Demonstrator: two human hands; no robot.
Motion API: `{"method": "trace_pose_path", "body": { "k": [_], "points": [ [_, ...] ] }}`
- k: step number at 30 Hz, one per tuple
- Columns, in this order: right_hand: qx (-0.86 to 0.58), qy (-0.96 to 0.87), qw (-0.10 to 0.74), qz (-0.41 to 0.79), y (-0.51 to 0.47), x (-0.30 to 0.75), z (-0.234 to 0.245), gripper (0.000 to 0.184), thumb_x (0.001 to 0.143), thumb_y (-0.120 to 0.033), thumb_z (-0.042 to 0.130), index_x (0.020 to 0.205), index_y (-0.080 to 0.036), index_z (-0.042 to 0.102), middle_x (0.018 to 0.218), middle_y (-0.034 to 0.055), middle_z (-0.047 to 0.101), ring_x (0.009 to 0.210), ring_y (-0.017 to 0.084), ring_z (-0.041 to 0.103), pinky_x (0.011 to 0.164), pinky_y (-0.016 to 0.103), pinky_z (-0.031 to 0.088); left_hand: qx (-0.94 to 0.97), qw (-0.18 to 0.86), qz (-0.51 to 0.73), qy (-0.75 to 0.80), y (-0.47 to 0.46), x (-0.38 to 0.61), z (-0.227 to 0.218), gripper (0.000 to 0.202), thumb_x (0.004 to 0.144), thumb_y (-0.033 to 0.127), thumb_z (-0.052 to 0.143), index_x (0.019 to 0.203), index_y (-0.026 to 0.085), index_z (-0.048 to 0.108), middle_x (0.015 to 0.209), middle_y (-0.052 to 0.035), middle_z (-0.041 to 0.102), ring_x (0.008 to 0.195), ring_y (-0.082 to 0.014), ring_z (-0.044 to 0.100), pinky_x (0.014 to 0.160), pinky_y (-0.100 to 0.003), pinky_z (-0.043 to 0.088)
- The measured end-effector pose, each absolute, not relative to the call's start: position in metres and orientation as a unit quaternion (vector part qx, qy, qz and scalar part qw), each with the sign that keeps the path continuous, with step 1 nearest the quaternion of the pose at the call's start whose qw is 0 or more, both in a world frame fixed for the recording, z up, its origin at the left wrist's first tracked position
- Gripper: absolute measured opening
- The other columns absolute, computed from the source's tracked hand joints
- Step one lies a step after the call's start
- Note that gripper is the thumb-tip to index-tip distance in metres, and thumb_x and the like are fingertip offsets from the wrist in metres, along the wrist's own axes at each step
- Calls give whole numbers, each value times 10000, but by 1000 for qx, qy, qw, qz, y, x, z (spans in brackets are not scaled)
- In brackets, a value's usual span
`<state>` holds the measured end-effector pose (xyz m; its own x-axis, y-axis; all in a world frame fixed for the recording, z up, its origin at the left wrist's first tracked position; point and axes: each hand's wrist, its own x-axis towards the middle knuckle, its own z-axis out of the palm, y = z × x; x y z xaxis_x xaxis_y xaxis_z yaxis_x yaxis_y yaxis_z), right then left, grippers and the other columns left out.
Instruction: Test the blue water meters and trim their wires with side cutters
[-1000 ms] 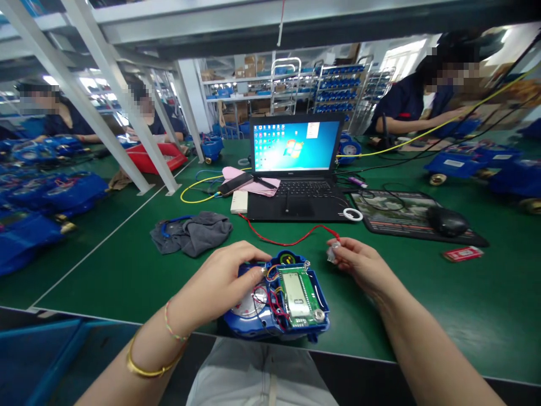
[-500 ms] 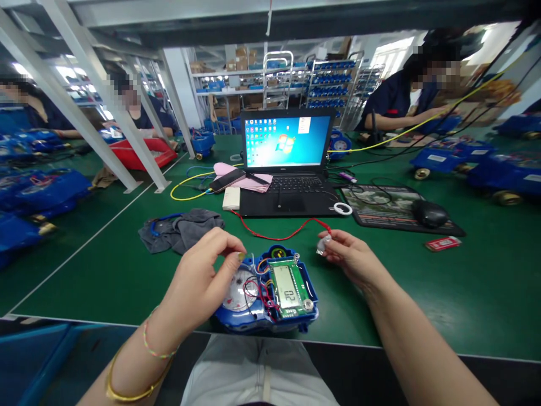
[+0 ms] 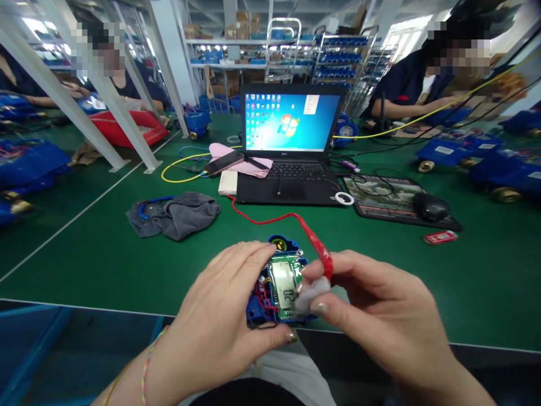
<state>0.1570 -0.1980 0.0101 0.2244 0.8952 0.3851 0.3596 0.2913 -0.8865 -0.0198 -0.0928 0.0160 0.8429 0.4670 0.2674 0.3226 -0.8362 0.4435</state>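
Observation:
A blue meter body [image 3: 255, 313] with a green circuit board [image 3: 276, 263] and a small display [image 3: 284, 283] sits at the table's front edge. My left hand [image 3: 224, 304] is wrapped round its left side, fingers over the far part and thumb at the front. The dial beneath that hand is hidden. In my right hand [image 3: 376, 310], thumb and fingers pinch the grey-wrapped plug [image 3: 313, 294] of a red cable [image 3: 315, 241]. The plug is at the board's right edge; its pins are hidden, so whether it touches the board I cannot tell.
Behind the meter stands an open laptop [image 3: 291, 186], with a white box [image 3: 228, 183] and a phone [image 3: 224, 162] beside it. A grey cloth [image 3: 186, 217] lies left; a mouse [image 3: 430, 207] and red-white stick [image 3: 440, 237] lie right. Co-workers [image 3: 406, 84] sit across the table.
My right hand has brought the cable plug left and nearer, onto the board's right edge. My left hand, earlier pinching above the dial, now grips the meter body. The view has shifted slightly.

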Motion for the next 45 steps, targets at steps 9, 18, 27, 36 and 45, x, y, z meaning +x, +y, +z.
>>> {"method": "trace_pose_path", "body": {
  "k": [9, 18, 27, 36, 45],
  "points": [
    [-558, -688, 449, 118, -194, 155, 16, 86, 849, -209, 640, 925, -246, 621, 819, -18, 720, 683, 136, 681, 601, 190, 534, 948, 147, 191, 209, -96, -21, 8, 758, 707, 519, 719, 1309, 204, 383, 1323, -85, 508, 1215, -265, 470, 1043, -395, 418],
    [-561, -708, 417, 103, -192, 155, 21, 81, 856, -183, 618, 909, -241, 600, 797, -24, 715, 678, 125, 683, 601, 176, 530, 947, 112, 220, 204, -98, -21, 2, 723, 695, 458, 711, 1286, 169, 410, 1286, -107, 538, 1194, -277, 494, 1048, -404, 414],
    [-547, -728, 398, 114, -191, 155, 24, 105, 823, -106, 628, 896, -178, 605, 796, -12, 699, 702, 107, 669, 655, 168, 526, 943, 120, 235, 202, -98, -19, 3, 632, 714, 356, 683, 1260, 147, 442, 1260, -87, 557, 1178, -251, 504, 1031, -408, 430],
    [-532, -733, 408, 116, -194, 155, 22, 130, 838, -88, 589, 936, -175, 591, 840, 5, 698, 754, 123, 671, 688, 198, 536, 942, 125, 240, 200, -98, -19, 2, 633, 728, 397, 690, 1259, 161, 440, 1248, -73, 561, 1177, -230, 502, 1052, -384, 406],
    [-527, -737, 408, 112, -192, 156, 23, 126, 840, -94, 595, 942, -167, 588, 846, 5, 695, 772, 115, 671, 712, 190, 536, 939, 137, 241, 205, -98, -19, 2, 618, 727, 373, 687, 1259, 173, 445, 1258, -56, 552, 1189, -221, 489, 1063, -379, 393]
  ]
}}
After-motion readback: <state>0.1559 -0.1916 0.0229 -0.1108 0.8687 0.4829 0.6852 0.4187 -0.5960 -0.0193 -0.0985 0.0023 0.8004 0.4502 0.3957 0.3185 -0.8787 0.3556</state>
